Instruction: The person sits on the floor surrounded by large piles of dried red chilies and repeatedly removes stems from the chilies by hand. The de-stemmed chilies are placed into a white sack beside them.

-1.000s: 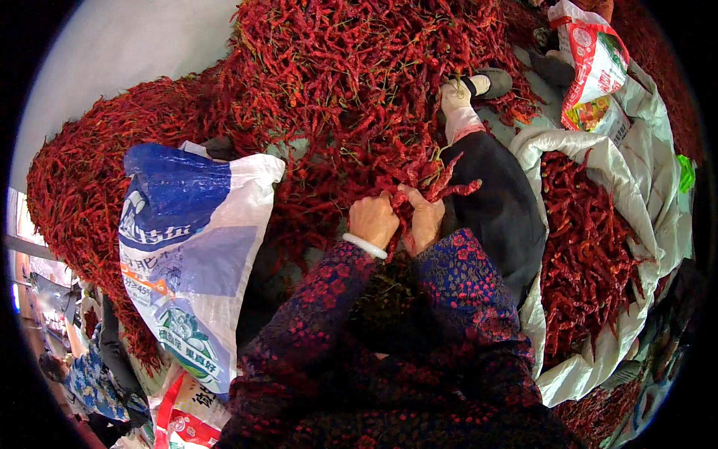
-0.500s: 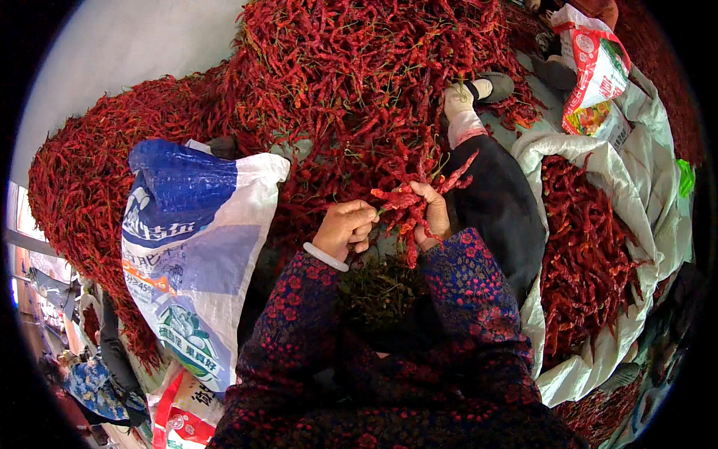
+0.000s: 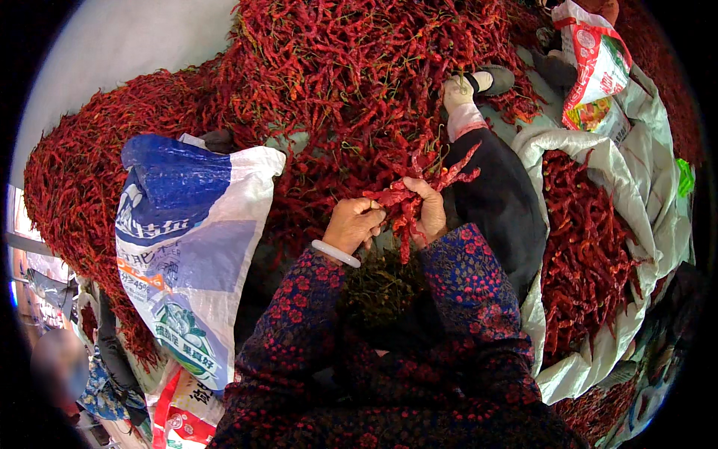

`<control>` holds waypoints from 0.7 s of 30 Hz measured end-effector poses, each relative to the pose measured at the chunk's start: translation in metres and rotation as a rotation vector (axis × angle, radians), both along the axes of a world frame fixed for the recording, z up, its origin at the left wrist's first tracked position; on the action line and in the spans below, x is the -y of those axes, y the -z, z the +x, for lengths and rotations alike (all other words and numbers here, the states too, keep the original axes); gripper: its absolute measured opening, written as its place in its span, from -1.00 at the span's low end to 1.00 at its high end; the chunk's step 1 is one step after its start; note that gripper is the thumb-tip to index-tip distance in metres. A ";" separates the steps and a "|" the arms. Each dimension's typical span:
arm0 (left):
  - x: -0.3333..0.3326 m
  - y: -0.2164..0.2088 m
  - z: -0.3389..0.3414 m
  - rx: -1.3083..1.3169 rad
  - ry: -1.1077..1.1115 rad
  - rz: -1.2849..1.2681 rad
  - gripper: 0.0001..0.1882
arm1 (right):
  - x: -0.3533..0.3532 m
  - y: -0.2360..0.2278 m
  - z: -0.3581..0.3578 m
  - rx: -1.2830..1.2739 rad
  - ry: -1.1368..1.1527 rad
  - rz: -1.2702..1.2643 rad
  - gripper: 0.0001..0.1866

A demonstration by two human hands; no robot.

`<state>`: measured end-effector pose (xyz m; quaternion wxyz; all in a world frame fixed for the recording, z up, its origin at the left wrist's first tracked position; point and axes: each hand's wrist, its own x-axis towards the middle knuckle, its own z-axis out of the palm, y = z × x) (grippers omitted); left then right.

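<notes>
A bunch of dried red chili peppers [image 3: 404, 213] is gripped in my right hand [image 3: 428, 212], its tips fanning out past the thumb. My left hand [image 3: 354, 225], with a pale bangle at the wrist, is closed in a pinch at the bunch's left side. Its fingertips meet the end of a chili there; the stem is hidden by the fingers. Below both hands, a heap of greenish-brown stems [image 3: 380, 288] lies between my sleeves. Ahead of them spreads a large pile of red chilies [image 3: 359, 82].
To the right stands an open white woven sack [image 3: 527, 146] holding red chilies [image 3: 583, 254]. A blue-and-white printed sack [image 3: 198, 224] is at left. My outstretched leg [image 3: 497, 202] ends in a dark shoe [image 3: 495, 80] by the pile. A red-and-white bag [image 3: 598, 63] lies at upper right.
My left hand has shifted slightly right, up against the bunch, where a green stem showed at its fingertips before. The right hand still holds the chilies. A blurred head has appeared at lower left.
</notes>
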<state>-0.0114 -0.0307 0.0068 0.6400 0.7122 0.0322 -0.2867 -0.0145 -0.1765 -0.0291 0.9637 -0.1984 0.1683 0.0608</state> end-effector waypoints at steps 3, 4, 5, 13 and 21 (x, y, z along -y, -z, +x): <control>0.004 0.026 -0.002 0.511 -0.013 0.317 -0.85 | -0.005 0.001 0.002 -0.064 0.104 -0.093 -0.82; 0.008 0.030 -0.002 0.698 -0.013 0.514 -0.85 | -0.010 -0.002 -0.001 -0.082 0.124 -0.075 -0.82; 0.012 0.033 -0.002 0.883 -0.012 0.712 -0.86 | -0.013 -0.003 -0.003 -0.100 0.144 -0.057 -0.82; -0.049 0.032 -0.004 0.434 -0.209 0.363 -0.93 | 0.002 0.014 -0.003 0.148 0.140 0.015 -0.76; -0.024 -0.016 -0.114 1.072 0.816 0.389 -0.85 | 0.006 -0.016 -0.002 -0.045 0.073 0.190 -0.82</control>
